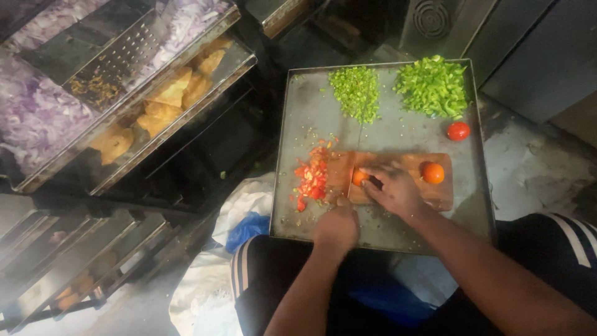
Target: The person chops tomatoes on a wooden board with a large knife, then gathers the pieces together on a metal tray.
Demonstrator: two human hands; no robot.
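Observation:
A wooden cutting board lies on a square metal tray. My left hand is closed around a knife handle, and the blade stands across the board. My right hand presses a piece of tomato onto the board, right beside the blade. A pile of chopped tomato sits at the board's left end. One whole orange-red tomato rests at the board's right end. A redder tomato lies on the tray behind it.
Two heaps of chopped green vegetable lie at the tray's far side. To the left, metal trays hold chopped purple onion and fried pastries. A blue bag and a white cloth lie by my knee.

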